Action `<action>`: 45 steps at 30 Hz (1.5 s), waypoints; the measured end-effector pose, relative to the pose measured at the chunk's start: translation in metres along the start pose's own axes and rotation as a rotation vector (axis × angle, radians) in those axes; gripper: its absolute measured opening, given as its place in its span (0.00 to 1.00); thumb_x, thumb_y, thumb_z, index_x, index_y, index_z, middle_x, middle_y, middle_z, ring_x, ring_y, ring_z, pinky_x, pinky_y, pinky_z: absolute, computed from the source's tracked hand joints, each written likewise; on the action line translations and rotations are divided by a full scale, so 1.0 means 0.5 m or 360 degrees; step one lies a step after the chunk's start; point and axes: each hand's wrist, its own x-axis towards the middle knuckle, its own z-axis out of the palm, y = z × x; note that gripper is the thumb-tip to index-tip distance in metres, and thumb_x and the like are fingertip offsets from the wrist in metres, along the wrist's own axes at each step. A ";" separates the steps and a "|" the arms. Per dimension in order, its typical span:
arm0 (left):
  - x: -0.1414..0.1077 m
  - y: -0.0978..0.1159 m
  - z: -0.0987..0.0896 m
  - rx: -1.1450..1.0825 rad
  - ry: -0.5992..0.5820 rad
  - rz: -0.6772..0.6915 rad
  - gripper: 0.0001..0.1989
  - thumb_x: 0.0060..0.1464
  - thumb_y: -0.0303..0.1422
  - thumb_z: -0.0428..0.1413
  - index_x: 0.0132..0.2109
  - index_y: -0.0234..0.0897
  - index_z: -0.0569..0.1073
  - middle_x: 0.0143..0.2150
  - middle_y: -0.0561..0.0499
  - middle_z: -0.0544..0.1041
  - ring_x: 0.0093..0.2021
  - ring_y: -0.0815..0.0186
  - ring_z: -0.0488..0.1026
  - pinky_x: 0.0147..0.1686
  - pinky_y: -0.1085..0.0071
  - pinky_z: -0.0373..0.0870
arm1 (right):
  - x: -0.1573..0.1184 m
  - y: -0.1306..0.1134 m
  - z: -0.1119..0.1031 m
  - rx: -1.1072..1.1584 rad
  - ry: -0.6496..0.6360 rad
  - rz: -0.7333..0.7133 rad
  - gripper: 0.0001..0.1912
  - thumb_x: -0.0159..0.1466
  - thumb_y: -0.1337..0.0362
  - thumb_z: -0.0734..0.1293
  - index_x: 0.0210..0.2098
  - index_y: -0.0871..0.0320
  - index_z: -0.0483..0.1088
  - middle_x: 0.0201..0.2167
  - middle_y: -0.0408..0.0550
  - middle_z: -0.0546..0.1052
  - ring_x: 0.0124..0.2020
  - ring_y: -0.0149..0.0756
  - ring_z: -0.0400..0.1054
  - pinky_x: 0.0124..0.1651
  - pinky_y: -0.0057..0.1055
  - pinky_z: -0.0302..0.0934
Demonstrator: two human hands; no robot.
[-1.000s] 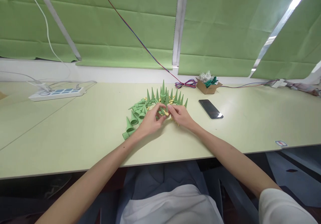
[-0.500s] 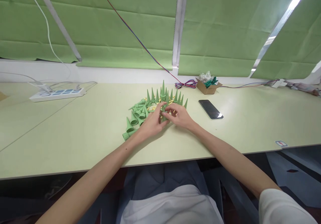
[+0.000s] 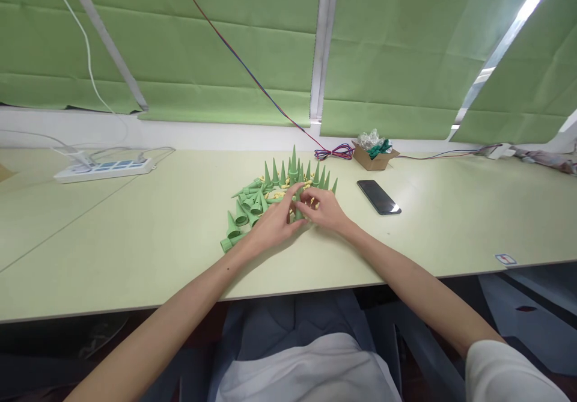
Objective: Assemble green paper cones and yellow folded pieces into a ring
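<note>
My left hand (image 3: 277,217) is closed around a green plastic cone-shaped spike (image 3: 298,202), which stands upright between thumb and fingers. From the other side, my right hand (image 3: 325,208) is curled in with its fingertips pinched at the same spike; whether a small part is between them is hidden. Behind the hands, several similar green spikes (image 3: 275,173) stand upright, points up. To the left, more spikes (image 3: 241,216) lie in a loose pile, some showing open round ends. Small yellow pieces (image 3: 278,195) are scattered among them, partly covered by my hands.
A black phone (image 3: 378,197) lies to the right on the pale table (image 3: 148,240). Behind it stands a small cardboard box (image 3: 372,160) holding clear plastic and green material, beside coiled red-blue wire (image 3: 334,151). A white power strip (image 3: 104,169) is at the far left.
Both hands stay nearly in place. My left fingertips have shifted slightly to the right, and the spike between the hands shows more plainly.
</note>
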 end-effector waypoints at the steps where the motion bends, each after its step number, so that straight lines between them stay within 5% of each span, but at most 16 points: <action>1: 0.001 0.000 0.000 -0.0004 0.0006 0.0002 0.40 0.58 0.37 0.56 0.73 0.45 0.47 0.34 0.53 0.75 0.27 0.64 0.69 0.30 0.70 0.63 | 0.000 0.001 0.000 -0.0007 0.0005 0.0010 0.08 0.61 0.62 0.66 0.27 0.57 0.68 0.26 0.43 0.74 0.26 0.30 0.64 0.35 0.30 0.60; 7: 0.004 -0.002 0.001 -0.0093 0.0113 -0.0039 0.37 0.59 0.35 0.55 0.71 0.44 0.47 0.44 0.49 0.77 0.27 0.67 0.71 0.31 0.70 0.65 | 0.000 0.008 0.002 0.0027 0.0062 0.0051 0.08 0.63 0.60 0.65 0.31 0.58 0.71 0.29 0.46 0.77 0.29 0.32 0.68 0.36 0.30 0.63; 12: 0.006 -0.004 0.001 -0.0068 0.0260 -0.0089 0.28 0.60 0.34 0.53 0.66 0.41 0.56 0.41 0.51 0.77 0.25 0.69 0.70 0.30 0.70 0.64 | 0.001 0.012 0.003 0.0019 0.0175 0.0077 0.08 0.62 0.59 0.66 0.36 0.58 0.70 0.29 0.47 0.78 0.28 0.33 0.69 0.36 0.31 0.64; 18: 0.011 -0.008 -0.001 0.0117 0.0267 -0.0018 0.06 0.60 0.32 0.52 0.41 0.37 0.72 0.33 0.51 0.77 0.26 0.67 0.69 0.33 0.68 0.64 | -0.001 0.008 -0.003 -0.0053 0.0338 0.0044 0.09 0.62 0.59 0.66 0.39 0.58 0.68 0.29 0.48 0.77 0.28 0.34 0.69 0.37 0.32 0.65; 28: 0.007 -0.008 0.003 0.0154 0.0113 -0.0075 0.09 0.60 0.32 0.51 0.43 0.37 0.74 0.25 0.55 0.73 0.26 0.66 0.69 0.30 0.69 0.60 | 0.007 -0.021 -0.031 -0.0356 0.0836 -0.0263 0.06 0.66 0.60 0.64 0.38 0.56 0.67 0.31 0.47 0.75 0.32 0.36 0.67 0.40 0.34 0.63; 37: 0.004 -0.009 0.004 0.0164 0.0060 -0.0077 0.11 0.61 0.33 0.50 0.45 0.36 0.74 0.24 0.55 0.73 0.26 0.66 0.68 0.30 0.69 0.60 | 0.101 -0.009 -0.066 -0.0076 0.0840 -0.0043 0.06 0.64 0.61 0.66 0.37 0.56 0.66 0.33 0.46 0.77 0.35 0.36 0.72 0.40 0.33 0.63; 45: 0.005 -0.011 0.003 0.0188 0.0052 -0.0066 0.10 0.61 0.32 0.49 0.44 0.37 0.74 0.23 0.56 0.72 0.25 0.66 0.67 0.30 0.70 0.59 | 0.183 0.015 -0.049 -0.0124 0.0666 -0.0057 0.04 0.63 0.64 0.65 0.33 0.56 0.64 0.31 0.46 0.76 0.34 0.36 0.72 0.43 0.35 0.64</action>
